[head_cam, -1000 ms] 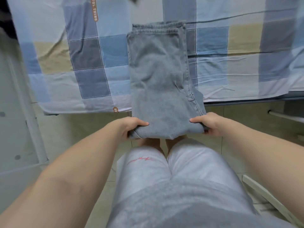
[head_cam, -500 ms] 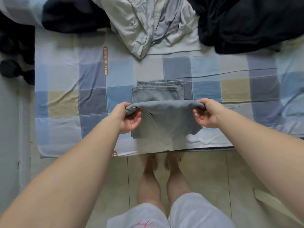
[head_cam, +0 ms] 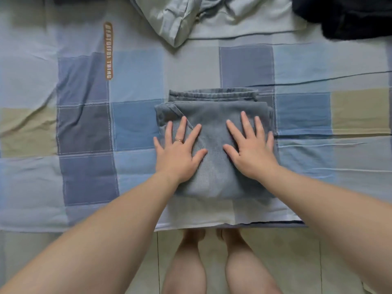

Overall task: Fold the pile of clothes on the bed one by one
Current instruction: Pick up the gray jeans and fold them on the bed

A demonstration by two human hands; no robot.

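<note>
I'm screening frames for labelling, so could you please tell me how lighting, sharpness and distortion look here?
Head view: soft, even light, no glare; faint shadows beside the left hand and right hand flat on the folded jeans; centre fairly sharp; wide-angle stretch swells the forearms near the edges; the dark clothes top right lose detail.

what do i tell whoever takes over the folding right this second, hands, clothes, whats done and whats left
Left hand: open, palm flat, pressing on the folded grey jeans.
Right hand: open, flat on the same jeans, beside the other hand.
The jeans lie in a compact folded stack on the checked sheet, near the bed's front edge.
Done: the jeans look fully folded.
Left: a crumpled pale garment and a dark garment lie unfolded at the far side. Fold these one by one, probably after setting the jeans aside.
</note>
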